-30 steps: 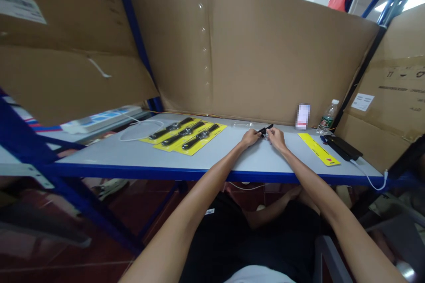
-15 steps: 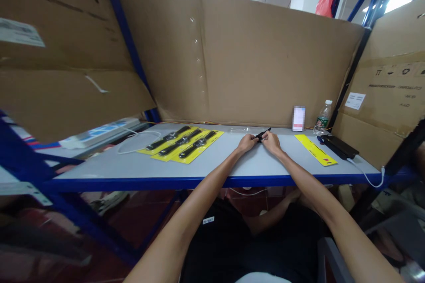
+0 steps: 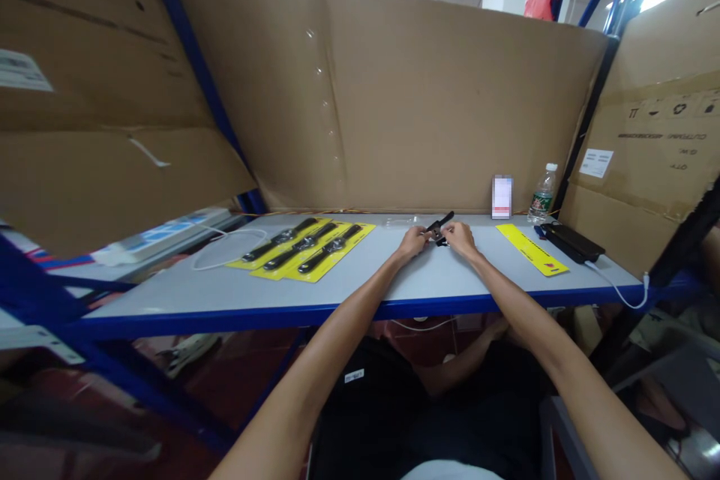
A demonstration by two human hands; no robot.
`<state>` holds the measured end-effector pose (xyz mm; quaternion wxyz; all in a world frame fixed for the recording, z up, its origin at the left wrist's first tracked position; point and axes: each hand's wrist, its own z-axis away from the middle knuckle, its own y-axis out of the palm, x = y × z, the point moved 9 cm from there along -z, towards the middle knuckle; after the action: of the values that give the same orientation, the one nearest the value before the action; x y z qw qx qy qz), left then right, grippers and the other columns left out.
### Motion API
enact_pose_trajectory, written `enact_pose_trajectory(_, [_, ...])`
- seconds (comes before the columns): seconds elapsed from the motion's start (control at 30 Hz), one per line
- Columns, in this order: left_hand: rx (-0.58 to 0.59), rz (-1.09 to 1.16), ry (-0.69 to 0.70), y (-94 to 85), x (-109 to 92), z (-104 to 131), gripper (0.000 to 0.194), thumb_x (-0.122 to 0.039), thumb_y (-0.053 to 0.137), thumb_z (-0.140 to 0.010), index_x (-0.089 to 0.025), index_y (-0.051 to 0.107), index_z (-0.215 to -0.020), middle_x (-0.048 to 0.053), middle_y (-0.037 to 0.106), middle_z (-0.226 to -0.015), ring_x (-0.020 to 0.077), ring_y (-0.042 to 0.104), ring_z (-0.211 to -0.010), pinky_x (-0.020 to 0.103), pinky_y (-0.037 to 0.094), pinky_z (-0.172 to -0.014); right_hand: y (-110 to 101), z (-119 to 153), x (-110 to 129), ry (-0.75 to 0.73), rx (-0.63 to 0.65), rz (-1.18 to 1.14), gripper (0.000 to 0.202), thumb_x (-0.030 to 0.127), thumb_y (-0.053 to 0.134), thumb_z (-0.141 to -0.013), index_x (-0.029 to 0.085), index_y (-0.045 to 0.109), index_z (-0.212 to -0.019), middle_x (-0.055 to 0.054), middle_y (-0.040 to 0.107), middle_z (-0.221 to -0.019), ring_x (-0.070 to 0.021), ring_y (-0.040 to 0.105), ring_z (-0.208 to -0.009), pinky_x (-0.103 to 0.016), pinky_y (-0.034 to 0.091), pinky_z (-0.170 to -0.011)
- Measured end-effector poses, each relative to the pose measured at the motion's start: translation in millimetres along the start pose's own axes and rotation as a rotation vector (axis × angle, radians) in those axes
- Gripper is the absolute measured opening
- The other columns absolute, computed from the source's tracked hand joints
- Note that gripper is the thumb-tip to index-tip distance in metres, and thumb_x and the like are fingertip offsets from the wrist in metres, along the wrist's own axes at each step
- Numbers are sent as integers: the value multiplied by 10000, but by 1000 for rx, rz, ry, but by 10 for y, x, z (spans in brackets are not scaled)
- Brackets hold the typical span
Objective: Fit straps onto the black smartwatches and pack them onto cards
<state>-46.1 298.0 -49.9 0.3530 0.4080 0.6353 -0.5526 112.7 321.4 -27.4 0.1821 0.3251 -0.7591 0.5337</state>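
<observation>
My left hand [image 3: 413, 241] and my right hand [image 3: 460, 239] meet over the table, fingers closed on a small black piece [image 3: 436, 229]. A black bar juts from it to the upper right, and its middle looks greyish and metallic. Fingers cover much of it, so its exact kind does not show. The left hand grips its left side; the right fingers pinch its right side. Just behind the hands lies clear plastic packaging [image 3: 403, 222]. To the left, several long black items with shiny middles lie on yellow cards [image 3: 315, 274].
A yellow card strip [image 3: 532, 250] lies right of my hands, beside a black case-like device [image 3: 574, 242] with a white cable. A phone [image 3: 502, 197] and a water bottle [image 3: 541, 195] stand behind. Cardboard walls [image 3: 416, 105] enclose the table [image 3: 225, 298]; a white cable loops at left.
The black piece has turned in my hands, so its greyish middle shows more and the bar points up more. My right fingers have shifted slightly. The whole view has moved a little.
</observation>
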Motion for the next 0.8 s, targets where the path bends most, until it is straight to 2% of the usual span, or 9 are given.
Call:
enact_pose_trajectory(0.1, [27, 81, 3, 19, -33, 31, 285, -343, 563, -950, -169, 550, -725, -57, 461, -526, 64, 372, -413, 212, 261, -444, 41, -30, -28, 29, 56, -72, 214, 372, 656, -904, 215, 771, -815, -49, 766, -846, -203, 711, -841, -264, 499, -753])
enact_pose_trajectory(0.2, [48, 146, 0, 32, -48, 39, 316, -335, 594, -938, -175, 518, -676, -53, 455, -517, 55, 354, -398, 217, 236, -422, 98, -46, -44, 81, 126, -232, 228, 328, 656, -887, 186, 726, -723, -23, 732, -738, -149, 661, -652, -226, 485, -652])
enact_pose_trajectory(0.33, [34, 231, -21, -3, -8, 5, 318, -342, 626, -924, -173, 514, -679, -48, 464, -517, 49, 344, -398, 212, 227, -409, 93, -51, -62, 142, 135, -329, 212, 268, 591, -876, 158, 699, -731, -16, 711, -701, -100, 561, -509, -197, 440, -546])
enact_pose_trajectory(0.47, [-51, 305, -51, -104, 88, -52, 315, -358, 618, -937, -179, 492, -711, -52, 461, -510, 47, 341, -394, 201, 209, -401, 5, -52, -138, 194, 105, -288, 187, 241, 570, -839, 149, 707, -750, -27, 717, -728, -105, 559, -547, -199, 409, -543])
enact_pose_trajectory(0.6, [-141, 366, -64, -188, 161, -78, 293, -380, 630, -943, -187, 485, -777, -70, 463, -516, 40, 334, -377, 188, 196, -403, -96, -40, -216, 239, 72, -191, 166, 218, 583, -794, 171, 722, -714, -15, 720, -760, -130, 611, -701, -195, 377, -592])
enact_pose_trajectory(0.8, [-117, 424, -54, -183, 140, -58, 270, -375, 676, -911, -173, 522, -820, -76, 465, -511, 38, 344, -369, 180, 198, -388, -41, 29, -122, 192, 169, 82, 190, 304, 608, -826, 209, 768, -787, -20, 760, -849, -168, 678, -807, -204, 389, -637])
